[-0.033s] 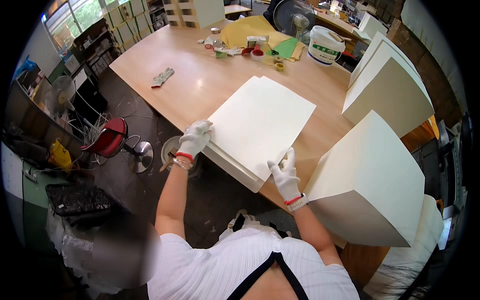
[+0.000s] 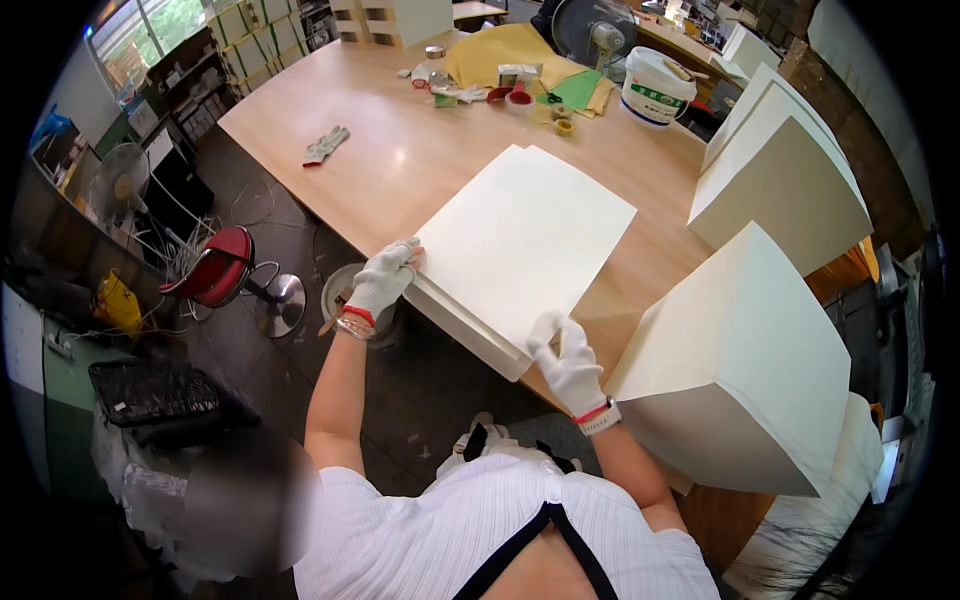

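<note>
A flat white box-like piece (image 2: 530, 240), with a layered near edge, lies at the table's front edge. My left hand (image 2: 386, 275), in a white knitted glove with a red cuff, is closed round its left corner. At the near right corner, my right hand (image 2: 567, 360), gloved alike, has its thumb and index finger curled together in a loop. The fingertips overlap the corner in view; whether something thin is between them is hidden. To the right of this hand stands a large white box (image 2: 740, 340) with curved-looking sides.
The wooden table (image 2: 350, 210) holds a loose glove (image 2: 326, 146), tape rolls (image 2: 519, 101), yellow sheets (image 2: 500, 55) and a white bucket (image 2: 655, 90). Another white box (image 2: 790, 170) stands at the right. A red stool (image 2: 225, 265) and a floor bucket (image 2: 345, 290) are at the left.
My right hand has shifted slightly left and toward me, its thumb and index finger now curled closer together. My left hand stays at the left corner.
</note>
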{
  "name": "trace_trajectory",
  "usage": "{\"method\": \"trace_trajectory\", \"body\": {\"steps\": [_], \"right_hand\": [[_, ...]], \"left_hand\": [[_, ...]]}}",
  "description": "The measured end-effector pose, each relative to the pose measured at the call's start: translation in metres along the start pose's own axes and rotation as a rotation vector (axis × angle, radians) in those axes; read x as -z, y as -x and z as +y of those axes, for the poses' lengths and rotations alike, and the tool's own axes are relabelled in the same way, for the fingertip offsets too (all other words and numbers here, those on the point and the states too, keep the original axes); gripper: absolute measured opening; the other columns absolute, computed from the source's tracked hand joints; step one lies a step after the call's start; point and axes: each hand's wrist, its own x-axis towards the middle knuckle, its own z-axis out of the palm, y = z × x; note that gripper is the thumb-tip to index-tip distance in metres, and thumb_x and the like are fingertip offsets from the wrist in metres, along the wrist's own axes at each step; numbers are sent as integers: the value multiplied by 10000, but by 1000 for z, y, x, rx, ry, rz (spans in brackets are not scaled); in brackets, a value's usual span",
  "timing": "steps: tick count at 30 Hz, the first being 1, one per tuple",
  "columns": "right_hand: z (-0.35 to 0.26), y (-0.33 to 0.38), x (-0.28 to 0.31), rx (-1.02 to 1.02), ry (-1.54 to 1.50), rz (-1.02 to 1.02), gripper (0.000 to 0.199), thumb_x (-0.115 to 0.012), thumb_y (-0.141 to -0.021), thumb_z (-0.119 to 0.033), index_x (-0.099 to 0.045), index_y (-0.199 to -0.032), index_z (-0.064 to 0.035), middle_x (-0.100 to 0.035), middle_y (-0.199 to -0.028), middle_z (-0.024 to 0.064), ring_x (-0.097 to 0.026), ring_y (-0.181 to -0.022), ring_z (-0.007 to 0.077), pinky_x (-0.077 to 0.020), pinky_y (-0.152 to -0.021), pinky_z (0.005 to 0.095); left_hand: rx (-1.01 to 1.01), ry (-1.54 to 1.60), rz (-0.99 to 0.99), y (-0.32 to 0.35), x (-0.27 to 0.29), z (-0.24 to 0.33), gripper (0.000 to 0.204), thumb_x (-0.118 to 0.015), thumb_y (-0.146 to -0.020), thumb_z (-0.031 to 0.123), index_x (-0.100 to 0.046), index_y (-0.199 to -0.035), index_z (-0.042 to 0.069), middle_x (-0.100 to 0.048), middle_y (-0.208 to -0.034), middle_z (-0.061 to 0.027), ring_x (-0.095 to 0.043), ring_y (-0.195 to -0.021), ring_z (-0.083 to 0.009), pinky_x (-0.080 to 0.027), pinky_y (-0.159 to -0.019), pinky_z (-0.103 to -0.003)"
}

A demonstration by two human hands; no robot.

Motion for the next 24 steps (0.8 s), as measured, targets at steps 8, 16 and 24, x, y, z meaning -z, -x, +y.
{"method": "trace_trajectory", "body": {"steps": [8,16,24], "right_hand": [[1,25,-11,310,609,-4,555,-817,-783,-329,-590,-1202,-44,-523,-1115,202,-607,-932,374,-532,-783,456],[5,26,-14,324,579,27,494,-817,-779,-294,-615,-1160,-52,-534,-1104,185,-607,-937,361,-528,-786,449],[-6,33,-2,360,670,10,574,-802,-807,-331,-589,-1260,-51,-533,-1096,192,-607,-919,357,-527,-752,441]], "left_hand": [[303,434,-83,16,31,34,419,-455,-838,-158,-636,-1211,-102,-628,-1315,-183,-681,-1009,-194,-571,-885,-276],[301,447,-52,16,31,16,301,-501,-826,-137,-683,-1066,-125,-655,-1273,-196,-699,-938,-181,-579,-845,-274],[-10,-94,117,11,32,38,271,-609,-846,-100,-688,-1100,-47,-634,-1312,-173,-667,-1060,-172,-571,-848,-276]]}}
